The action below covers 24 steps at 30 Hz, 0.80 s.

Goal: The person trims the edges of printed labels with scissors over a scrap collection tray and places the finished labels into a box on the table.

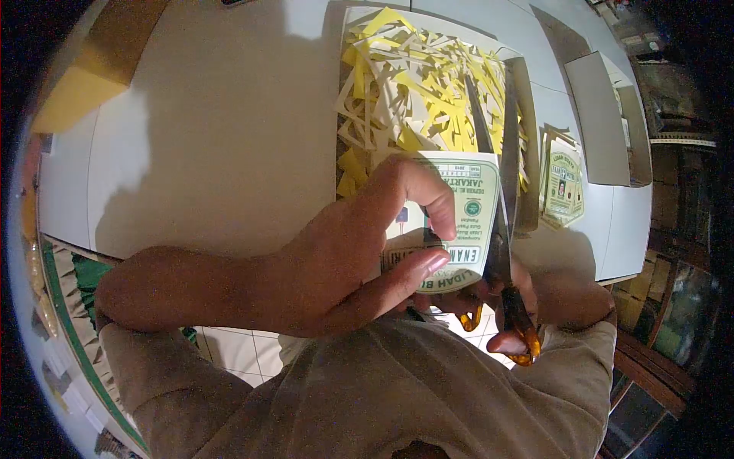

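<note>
A printed paper label with green edging and text upside down to me is pinched in my left hand, thumb and bent forefinger over its face. My right hand has its fingers through the amber handles of a pair of scissors. The long dark blades point away from me and stand apart, running along the label's right side. Part of the right hand is hidden behind the label and scissors.
Beyond the hands, a shallow box holds many yellow and white paper offcuts. At its right lies a stack of similar labels, beside an upright carton. Another cardboard box stands at the far left of the white table.
</note>
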Each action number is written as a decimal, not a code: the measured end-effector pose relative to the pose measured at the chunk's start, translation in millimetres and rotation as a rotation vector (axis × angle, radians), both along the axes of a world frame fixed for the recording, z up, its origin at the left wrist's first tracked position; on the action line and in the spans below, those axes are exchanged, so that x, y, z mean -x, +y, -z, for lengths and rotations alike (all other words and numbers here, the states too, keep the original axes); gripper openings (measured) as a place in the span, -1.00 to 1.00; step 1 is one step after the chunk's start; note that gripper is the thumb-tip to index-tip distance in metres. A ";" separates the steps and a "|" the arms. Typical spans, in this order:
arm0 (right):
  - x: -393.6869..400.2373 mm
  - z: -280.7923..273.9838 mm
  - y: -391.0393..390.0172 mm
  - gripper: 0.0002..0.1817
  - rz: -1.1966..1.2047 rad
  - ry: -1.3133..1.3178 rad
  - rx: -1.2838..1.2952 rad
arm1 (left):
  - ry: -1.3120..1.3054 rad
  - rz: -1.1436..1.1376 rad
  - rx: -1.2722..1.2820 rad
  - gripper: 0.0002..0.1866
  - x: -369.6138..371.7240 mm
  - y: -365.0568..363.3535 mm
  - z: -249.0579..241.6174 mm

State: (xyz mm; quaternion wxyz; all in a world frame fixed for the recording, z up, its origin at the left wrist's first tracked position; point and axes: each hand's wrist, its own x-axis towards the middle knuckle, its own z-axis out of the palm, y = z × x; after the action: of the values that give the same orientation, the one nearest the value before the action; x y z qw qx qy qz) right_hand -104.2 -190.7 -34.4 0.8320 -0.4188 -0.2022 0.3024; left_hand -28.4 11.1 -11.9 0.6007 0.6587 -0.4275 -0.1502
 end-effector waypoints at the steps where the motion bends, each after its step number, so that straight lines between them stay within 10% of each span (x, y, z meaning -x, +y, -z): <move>1: 0.6 -1.4 -1.5 -0.07 0.009 0.031 0.026 | 0.006 -0.001 -0.018 -0.72 -0.5 0.3 -1.0; 24: -1.1 11.9 -12.7 -0.41 0.087 -0.154 0.225 | 0.184 0.078 0.140 -0.74 -6.6 -0.7 0.7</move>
State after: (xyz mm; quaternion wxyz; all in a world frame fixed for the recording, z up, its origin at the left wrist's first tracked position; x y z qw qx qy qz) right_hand -103.1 -203.3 -46.3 0.7741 -0.5400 -0.2119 0.2536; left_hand -21.8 10.4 -12.6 0.6756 0.5815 -0.4053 -0.2028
